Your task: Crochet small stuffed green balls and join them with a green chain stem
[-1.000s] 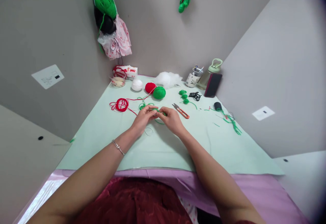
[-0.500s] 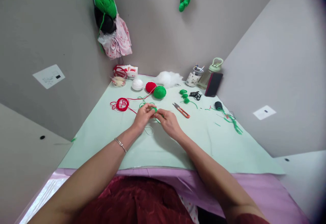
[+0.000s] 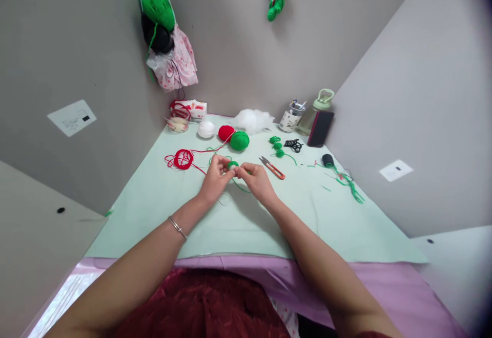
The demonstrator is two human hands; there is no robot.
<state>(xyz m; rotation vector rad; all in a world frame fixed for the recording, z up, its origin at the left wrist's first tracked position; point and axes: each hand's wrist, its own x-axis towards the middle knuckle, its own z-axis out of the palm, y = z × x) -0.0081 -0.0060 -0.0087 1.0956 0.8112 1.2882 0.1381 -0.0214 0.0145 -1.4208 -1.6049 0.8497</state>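
Note:
My left hand [image 3: 215, 178] pinches a small green yarn piece [image 3: 232, 164] with something pale at its lower side. My right hand [image 3: 257, 180] is closed beside it, fingertips meeting the piece's right side; whatever sits between those fingers is hidden. A green strand trails below the hands onto the table. Behind them lie a green yarn ball [image 3: 239, 141] and a red yarn ball [image 3: 226, 133]. Loose red yarn [image 3: 183, 159] is coiled to the left of my left hand. Orange-handled thread snips [image 3: 272, 168] lie to the right of my right hand.
Toward the back stand a white yarn ball [image 3: 206, 129], fluffy white stuffing [image 3: 253, 121], a pen cup [image 3: 291, 119], a bottle [image 3: 315, 112] and a phone [image 3: 321, 128]. Small green pieces [image 3: 277, 146], a black claw clip [image 3: 293, 145] and yarn scraps [image 3: 351, 187] lie on the right.
The green piece has turned between my fingers and shows more, with a pale part visible. My right hand has shifted very slightly. The whole view has tilted a little.

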